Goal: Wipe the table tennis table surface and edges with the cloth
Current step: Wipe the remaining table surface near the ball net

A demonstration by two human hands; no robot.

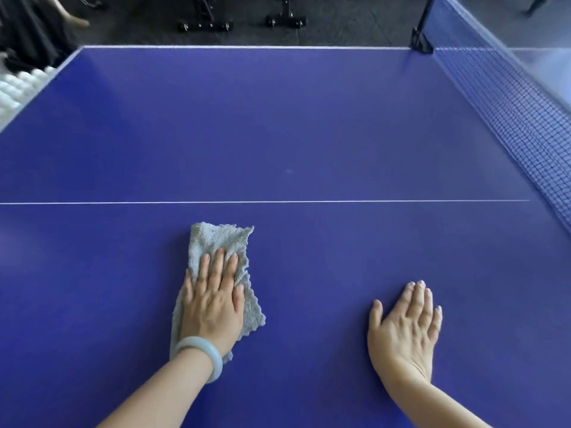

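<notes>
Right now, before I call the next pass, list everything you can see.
table: one, blue-purple with white lines, fills the view
cloth: one, grey, near half, under the left hand
net: one, dark mesh, right side
net post: one, black, clamped at the far edge
balls: many, white, beyond the left corner
wheeled stands: two, black, floor past the far edge
bracelet: one, pale, left wrist
left hand: flat, pressing the cloth
right hand: flat on bare table, right of cloth

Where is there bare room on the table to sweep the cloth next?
Bare: the table beyond the centre line up to the net, and the patch between the left hand on the cloth and the flat right hand. Nowhere is crowded.
</notes>
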